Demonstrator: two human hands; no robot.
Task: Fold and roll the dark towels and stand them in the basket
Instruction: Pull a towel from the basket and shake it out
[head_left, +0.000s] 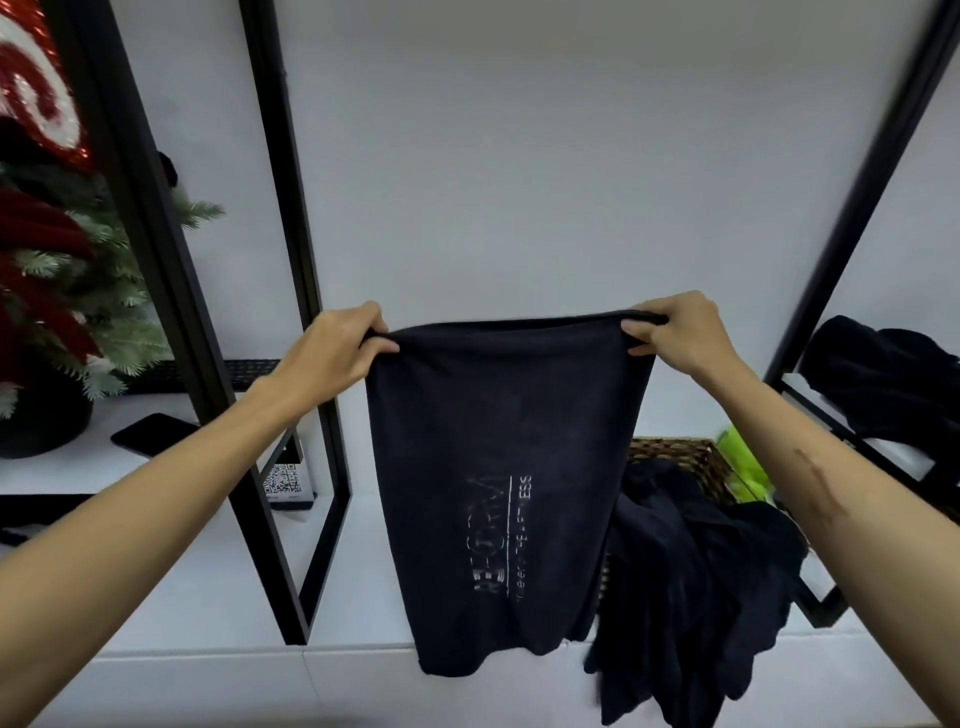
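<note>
A dark navy towel (498, 467) with a pale printed logo hangs in the air above the white counter, stretched flat by its top edge. My left hand (337, 345) pinches the top left corner and my right hand (675, 335) pinches the top right corner. The towel's lower edge reaches down past the counter's front edge. Behind it to the right stands a woven wicker basket (691, 457), with several more dark towels (691, 582) spilling out of it over the counter edge. The basket's left part is hidden by the held towel.
Black metal frames (291, 364) rise from the white counter (208, 571) on both sides. A dark phone (150, 434) and a decorated tree (52, 270) sit at the left. A QR-code card (288, 486) stands by the frame. Another dark cloth pile (893, 384) lies at right, next to a green object (748, 467).
</note>
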